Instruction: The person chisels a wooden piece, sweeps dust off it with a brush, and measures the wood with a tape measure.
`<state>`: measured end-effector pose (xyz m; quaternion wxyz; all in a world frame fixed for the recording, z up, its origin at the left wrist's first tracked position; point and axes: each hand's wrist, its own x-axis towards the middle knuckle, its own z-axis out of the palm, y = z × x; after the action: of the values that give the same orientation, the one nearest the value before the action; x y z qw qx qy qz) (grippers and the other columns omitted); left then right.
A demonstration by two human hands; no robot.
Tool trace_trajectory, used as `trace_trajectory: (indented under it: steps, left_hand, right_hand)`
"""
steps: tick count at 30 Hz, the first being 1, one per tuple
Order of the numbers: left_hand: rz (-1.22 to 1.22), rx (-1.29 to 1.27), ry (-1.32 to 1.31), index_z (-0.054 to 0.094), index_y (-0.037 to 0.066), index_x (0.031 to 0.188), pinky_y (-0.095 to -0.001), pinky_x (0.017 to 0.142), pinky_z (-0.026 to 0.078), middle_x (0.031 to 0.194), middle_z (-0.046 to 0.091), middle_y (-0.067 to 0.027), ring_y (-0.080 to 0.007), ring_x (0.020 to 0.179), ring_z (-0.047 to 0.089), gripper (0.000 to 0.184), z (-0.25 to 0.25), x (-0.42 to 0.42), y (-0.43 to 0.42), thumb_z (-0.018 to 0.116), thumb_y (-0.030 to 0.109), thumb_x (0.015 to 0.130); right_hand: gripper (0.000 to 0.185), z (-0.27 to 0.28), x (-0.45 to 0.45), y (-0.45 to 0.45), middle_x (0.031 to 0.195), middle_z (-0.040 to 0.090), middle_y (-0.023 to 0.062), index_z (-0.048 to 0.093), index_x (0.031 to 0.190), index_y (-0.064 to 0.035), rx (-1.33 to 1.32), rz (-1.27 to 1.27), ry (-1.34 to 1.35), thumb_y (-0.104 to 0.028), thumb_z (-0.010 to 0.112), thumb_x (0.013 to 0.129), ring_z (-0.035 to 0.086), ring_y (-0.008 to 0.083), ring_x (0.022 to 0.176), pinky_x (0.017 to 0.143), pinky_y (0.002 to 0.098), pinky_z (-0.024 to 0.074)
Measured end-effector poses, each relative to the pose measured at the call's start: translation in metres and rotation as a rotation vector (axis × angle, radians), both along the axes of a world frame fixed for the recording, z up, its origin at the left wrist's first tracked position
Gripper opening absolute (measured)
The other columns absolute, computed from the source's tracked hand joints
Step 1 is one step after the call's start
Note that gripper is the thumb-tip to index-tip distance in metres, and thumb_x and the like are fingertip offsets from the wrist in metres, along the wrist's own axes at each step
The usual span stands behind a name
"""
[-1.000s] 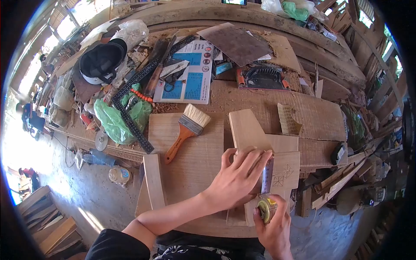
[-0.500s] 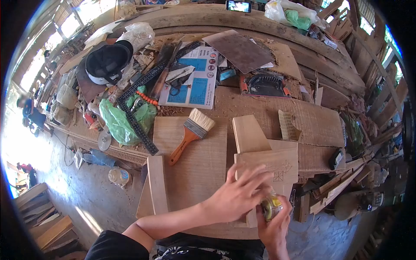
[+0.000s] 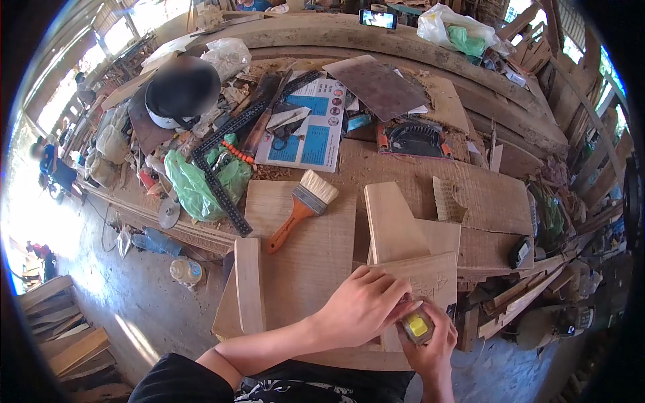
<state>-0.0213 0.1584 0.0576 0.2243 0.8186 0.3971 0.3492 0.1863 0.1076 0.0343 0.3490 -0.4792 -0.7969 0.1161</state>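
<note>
A person's bare hands meet over a wooden workbench; the right hand (image 3: 433, 344) wraps its fingers and thumb around a tape measure (image 3: 418, 327), a rounded case with a bright yellow patch, held above the near edge of pale planed wood; the left hand (image 3: 366, 301), fingers bent and drawn close together, reaches to the top of the case, though whether it pinches anything cannot be told. Just beyond the hands lies a smooth board (image 3: 440, 267) with crossed lines drawn on its face, beside a tapered wood block (image 3: 392, 225); to the left, a paintbrush (image 3: 293, 224) with cream bristles, a metal band and an orange-brown handle rests aslant on a wide, straight-grained panel (image 3: 295, 275), near a narrow wood strip (image 3: 249, 285). Farther back sit a crumpled green plastic bag (image 3: 188, 187), a dark L-shaped bar (image 3: 216, 190) pierced with holes, and a glossy blue-and-white printed sheet (image 3: 321, 142).
</note>
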Motion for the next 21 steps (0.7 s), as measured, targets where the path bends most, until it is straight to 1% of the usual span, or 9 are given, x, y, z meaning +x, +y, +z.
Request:
trace_trajectory:
  steps: [1, 4, 7, 10, 11, 14, 17, 20, 21]
  left_hand:
    - [0.007, -0.004, 0.023, 0.058, 0.006, 0.102, -0.0432, 0.077, 0.05, 0.088, 0.066, -0.0116, -0.0304, 0.084, 0.067, 0.026, 0.004, -0.002, -0.001, 0.071, 0.028, 0.099]
    - [-0.042, -0.058, -0.037, 0.055, 0.005, 0.099, -0.0432, 0.067, 0.051, 0.085, 0.064, -0.0122, -0.0299, 0.077, 0.067, 0.029, 0.008, -0.006, -0.008, 0.073, 0.027, 0.097]
    - [0.02, -0.14, -0.13, 0.055, 0.005, 0.095, -0.0411, 0.058, 0.05, 0.079, 0.062, -0.011, -0.0292, 0.067, 0.065, 0.028, 0.006, -0.008, -0.017, 0.076, 0.022, 0.095]
    - [0.116, -0.107, -0.217, 0.056, 0.005, 0.091, -0.035, 0.048, 0.044, 0.07, 0.058, -0.0074, -0.0213, 0.052, 0.057, 0.024, 0.002, -0.012, -0.029, 0.077, 0.016, 0.095]
    - [0.17, -0.157, -0.258, 0.057, 0.004, 0.09, -0.0331, 0.047, 0.041, 0.067, 0.056, -0.0064, -0.0182, 0.051, 0.054, 0.023, 0.003, -0.015, -0.034, 0.077, 0.015, 0.096]
    - [0.309, -0.304, -0.352, 0.058, 0.004, 0.088, -0.0279, 0.046, 0.035, 0.061, 0.051, -0.0037, -0.0103, 0.048, 0.046, 0.023, 0.0, -0.024, -0.057, 0.076, 0.014, 0.097]
    - [0.398, -0.443, -0.373, 0.059, 0.002, 0.089, -0.0246, 0.047, 0.031, 0.059, 0.049, -0.0003, -0.0041, 0.051, 0.042, 0.023, -0.007, -0.034, -0.081, 0.075, 0.015, 0.099]
    - [0.425, -0.627, -0.484, 0.058, 0.002, 0.088, -0.0237, 0.048, 0.03, 0.06, 0.05, 0.0016, -0.0019, 0.054, 0.041, 0.025, -0.008, -0.032, -0.107, 0.074, 0.017, 0.1]
    - [0.406, -0.625, -0.482, 0.058, 0.002, 0.089, -0.0233, 0.048, 0.03, 0.061, 0.051, 0.0027, -0.0008, 0.056, 0.042, 0.025, -0.006, -0.034, -0.114, 0.073, 0.017, 0.101]
  right_hand:
    - [0.072, -0.003, 0.001, 0.001, 0.119, 0.072, 0.0229, 0.046, 0.128, -0.0055, 0.006, 0.018, -0.003, -0.01, 0.092, 0.073, 0.073, 0.0407, 0.094, 0.081, 0.0451, 0.0587]
    - [0.069, -0.021, 0.002, 0.002, 0.119, 0.071, 0.0226, 0.046, 0.125, -0.0082, 0.055, 0.069, 0.054, -0.009, 0.092, 0.073, 0.073, 0.0401, 0.091, 0.079, 0.0452, 0.0585]
    - [0.065, -0.034, 0.001, 0.007, 0.119, 0.071, 0.0223, 0.046, 0.124, -0.0106, 0.131, 0.079, 0.057, -0.009, 0.09, 0.075, 0.072, 0.0391, 0.088, 0.075, 0.0448, 0.0578]
    - [0.062, -0.036, 0.0, 0.013, 0.122, 0.071, 0.0206, 0.047, 0.124, -0.0122, 0.187, 0.1, 0.003, -0.01, 0.087, 0.077, 0.071, 0.038, 0.086, 0.071, 0.0438, 0.0569]
    - [0.061, -0.037, 0.0, 0.016, 0.123, 0.071, 0.0198, 0.047, 0.123, -0.0127, 0.204, 0.107, -0.017, -0.01, 0.087, 0.078, 0.071, 0.0376, 0.086, 0.07, 0.0434, 0.0566]
    - [0.047, -0.028, -0.008, 0.024, 0.126, 0.072, 0.0111, 0.058, 0.124, -0.0152, 0.204, 0.106, -0.004, -0.01, 0.078, 0.083, 0.068, 0.0282, 0.081, 0.068, 0.04, 0.0548]
    - [0.044, -0.025, -0.008, 0.03, 0.126, 0.072, 0.0076, 0.063, 0.123, -0.0183, 0.206, 0.194, -0.055, -0.011, 0.079, 0.082, 0.067, 0.0236, 0.076, 0.061, 0.0355, 0.0536]
    - [0.045, -0.024, -0.007, 0.04, 0.127, 0.072, 0.0066, 0.065, 0.124, -0.0203, 0.22, 0.312, -0.036, -0.013, 0.079, 0.082, 0.067, 0.0199, 0.074, 0.059, 0.0311, 0.0542]
    - [0.046, -0.024, -0.006, 0.042, 0.127, 0.072, 0.0062, 0.065, 0.124, -0.0208, 0.221, 0.344, -0.037, -0.014, 0.08, 0.081, 0.067, 0.0184, 0.073, 0.059, 0.0298, 0.055]
